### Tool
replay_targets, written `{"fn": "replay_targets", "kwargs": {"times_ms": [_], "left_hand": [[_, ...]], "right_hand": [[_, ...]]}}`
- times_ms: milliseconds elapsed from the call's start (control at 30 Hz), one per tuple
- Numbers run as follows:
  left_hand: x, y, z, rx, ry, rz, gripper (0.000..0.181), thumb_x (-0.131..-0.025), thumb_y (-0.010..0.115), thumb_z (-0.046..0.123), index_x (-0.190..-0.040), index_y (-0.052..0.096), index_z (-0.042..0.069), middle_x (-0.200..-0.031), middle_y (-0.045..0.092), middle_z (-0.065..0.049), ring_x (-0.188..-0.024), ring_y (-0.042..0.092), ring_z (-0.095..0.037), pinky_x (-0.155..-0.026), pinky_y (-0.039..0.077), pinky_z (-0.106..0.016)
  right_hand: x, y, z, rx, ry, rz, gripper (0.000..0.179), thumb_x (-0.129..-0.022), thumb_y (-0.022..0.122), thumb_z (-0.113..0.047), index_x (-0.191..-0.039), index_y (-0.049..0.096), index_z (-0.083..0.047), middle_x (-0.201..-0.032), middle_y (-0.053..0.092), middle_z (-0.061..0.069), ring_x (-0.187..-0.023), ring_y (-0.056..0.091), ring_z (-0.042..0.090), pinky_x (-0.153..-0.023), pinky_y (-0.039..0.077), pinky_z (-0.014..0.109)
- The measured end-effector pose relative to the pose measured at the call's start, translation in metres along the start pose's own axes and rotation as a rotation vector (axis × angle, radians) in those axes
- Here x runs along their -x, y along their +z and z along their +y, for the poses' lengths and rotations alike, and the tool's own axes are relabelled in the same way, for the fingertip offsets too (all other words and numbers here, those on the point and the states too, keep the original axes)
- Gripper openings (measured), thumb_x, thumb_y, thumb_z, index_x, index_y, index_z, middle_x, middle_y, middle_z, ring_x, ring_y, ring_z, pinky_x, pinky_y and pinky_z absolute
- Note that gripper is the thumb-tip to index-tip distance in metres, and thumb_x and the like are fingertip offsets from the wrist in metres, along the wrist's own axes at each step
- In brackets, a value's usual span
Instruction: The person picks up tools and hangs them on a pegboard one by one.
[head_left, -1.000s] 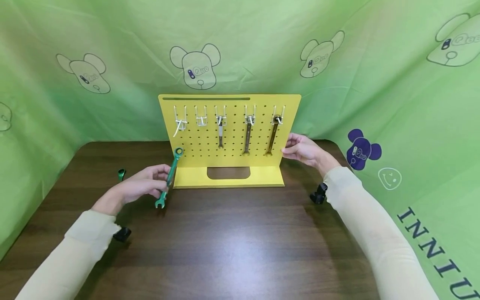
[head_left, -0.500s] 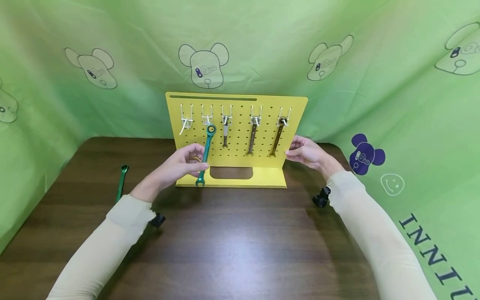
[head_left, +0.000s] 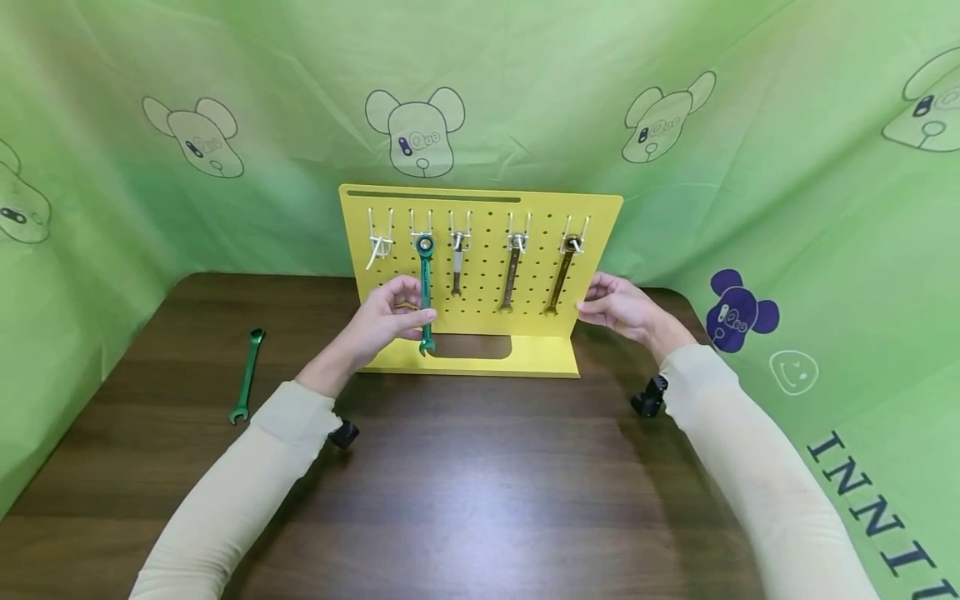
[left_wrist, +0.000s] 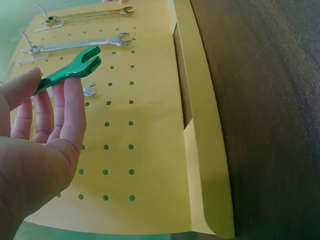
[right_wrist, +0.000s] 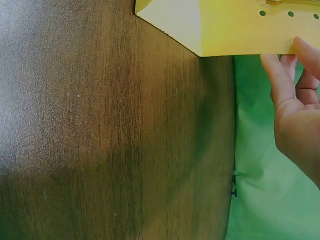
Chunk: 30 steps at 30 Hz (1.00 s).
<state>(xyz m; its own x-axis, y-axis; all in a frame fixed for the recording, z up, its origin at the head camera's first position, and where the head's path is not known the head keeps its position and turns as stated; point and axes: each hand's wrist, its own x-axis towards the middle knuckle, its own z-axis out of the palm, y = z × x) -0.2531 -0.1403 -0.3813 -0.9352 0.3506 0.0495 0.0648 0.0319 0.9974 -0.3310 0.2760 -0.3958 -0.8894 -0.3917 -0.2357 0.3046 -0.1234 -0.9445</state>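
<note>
My left hand (head_left: 382, 323) pinches a green combination wrench (head_left: 426, 279) between thumb and fingers. The wrench hangs nearly upright, ring end at the second hook from the left on the yellow pegboard (head_left: 480, 321). In the left wrist view its open end (left_wrist: 82, 65) sticks out past the fingertips. My right hand (head_left: 622, 312) grips the pegboard's right edge, thumb on the front and fingers behind, as the right wrist view shows. Three other wrenches hang on hooks: a short silver one (head_left: 457, 267), a longer silver one (head_left: 512, 275) and a gold-brown one (head_left: 562, 279).
A second green wrench (head_left: 247, 375) lies on the brown table (head_left: 480, 475) at the left. The leftmost white hook (head_left: 380, 247) carries no wrench. A green printed curtain (head_left: 300, 142) stands close behind the pegboard and along both sides.
My left hand has carried the green wrench right and up, from beside the pegboard's left edge to the second hook, turning it more upright. My right hand keeps its hold on the edge.
</note>
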Motion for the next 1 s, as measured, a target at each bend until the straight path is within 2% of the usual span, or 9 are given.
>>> {"fn": "replay_targets", "kwargs": {"times_ms": [167, 300, 467, 633, 733, 867, 1000], "left_hand": [[-0.004, 0.001, -0.004, 0.005, -0.012, 0.024, 0.031, -0.096, 0.071, 0.008, -0.119, 0.052, 0.0, -0.108, 0.053, -0.01, -0.092, 0.065, -0.024, -0.082, 0.061, -0.044], [-0.006, 0.001, -0.006, 0.013, -0.033, 0.047, 0.03, -0.098, 0.069, 0.013, -0.12, 0.052, 0.001, -0.107, 0.053, -0.01, -0.094, 0.061, -0.024, -0.084, 0.06, -0.046], [-0.01, 0.0, -0.011, -0.001, -0.082, 0.074, 0.029, -0.102, 0.064, 0.026, -0.117, 0.055, 0.003, -0.112, 0.055, -0.014, -0.1, 0.055, -0.022, -0.093, 0.057, -0.046], [-0.014, 0.0, -0.014, 0.036, -0.137, 0.094, 0.029, -0.103, 0.062, 0.028, -0.116, 0.057, 0.003, -0.124, 0.053, -0.021, -0.101, 0.056, -0.02, -0.101, 0.051, -0.047], [-0.016, 0.001, -0.014, 0.052, -0.153, 0.104, 0.029, -0.103, 0.063, 0.028, -0.117, 0.057, 0.003, -0.12, 0.054, -0.017, -0.101, 0.056, -0.02, -0.1, 0.052, -0.046], [-0.02, 0.002, -0.013, 0.065, -0.178, 0.117, 0.039, -0.103, 0.063, 0.033, -0.123, 0.057, 0.0, -0.114, 0.055, -0.008, -0.101, 0.057, -0.022, -0.098, 0.054, -0.044], [-0.024, 0.001, -0.012, 0.09, -0.223, 0.145, 0.046, -0.101, 0.064, 0.038, -0.126, 0.057, 0.0, -0.115, 0.055, -0.006, -0.104, 0.056, -0.024, -0.1, 0.052, -0.044]], "right_hand": [[0.001, 0.001, -0.001, -0.002, -0.005, -0.008, 0.032, -0.092, 0.054, 0.022, -0.093, 0.061, -0.008, -0.09, 0.058, 0.005, -0.083, 0.067, 0.019, -0.092, 0.057, 0.036], [0.0, 0.0, 0.0, -0.012, -0.005, -0.007, 0.032, -0.093, 0.052, 0.023, -0.093, 0.061, -0.008, -0.09, 0.059, 0.005, -0.082, 0.067, 0.019, -0.092, 0.057, 0.037], [-0.001, -0.002, 0.002, -0.011, -0.005, -0.002, 0.033, -0.093, 0.052, 0.022, -0.093, 0.062, -0.009, -0.09, 0.059, 0.005, -0.083, 0.067, 0.019, -0.091, 0.057, 0.036], [-0.001, -0.003, 0.003, -0.022, -0.009, -0.01, 0.033, -0.092, 0.053, 0.023, -0.092, 0.063, -0.009, -0.09, 0.061, 0.005, -0.082, 0.067, 0.019, -0.089, 0.058, 0.035], [-0.001, -0.004, 0.004, -0.032, -0.008, -0.014, 0.033, -0.092, 0.053, 0.023, -0.091, 0.063, -0.009, -0.089, 0.062, 0.005, -0.082, 0.067, 0.018, -0.089, 0.059, 0.035], [-0.001, -0.004, 0.004, -0.039, -0.011, -0.012, 0.034, -0.092, 0.053, 0.023, -0.091, 0.063, -0.009, -0.089, 0.062, 0.006, -0.081, 0.067, 0.019, -0.088, 0.059, 0.035], [-0.001, -0.005, 0.004, -0.045, -0.018, -0.019, 0.031, -0.091, 0.056, 0.022, -0.091, 0.062, -0.008, -0.089, 0.061, 0.006, -0.081, 0.067, 0.019, -0.087, 0.059, 0.035]]}}
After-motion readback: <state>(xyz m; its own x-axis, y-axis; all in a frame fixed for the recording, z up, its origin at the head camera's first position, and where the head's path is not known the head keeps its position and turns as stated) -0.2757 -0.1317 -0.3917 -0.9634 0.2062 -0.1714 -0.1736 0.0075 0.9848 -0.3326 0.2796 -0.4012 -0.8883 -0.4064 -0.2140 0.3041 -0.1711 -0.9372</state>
